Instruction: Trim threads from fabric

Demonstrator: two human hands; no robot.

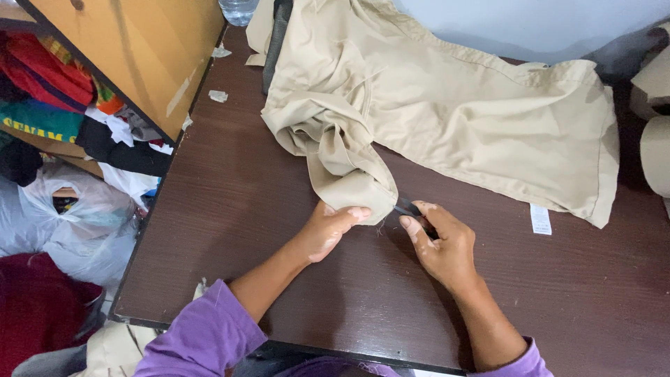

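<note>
Two hands, left hand point(328, 227) and right hand point(440, 244), one beige garment point(447, 105) (pinched)

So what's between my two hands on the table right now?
In the head view, the folded corner of the beige garment hangs between the left hand and the right hand, over bare dark table.

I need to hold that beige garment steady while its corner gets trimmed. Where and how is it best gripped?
Pinch the folded corner of the beige garment that hangs toward the table's near edge, coming from the left, as the left hand does. The fabric narrows to a point there, beside the small dark tool in the right hand.
</note>
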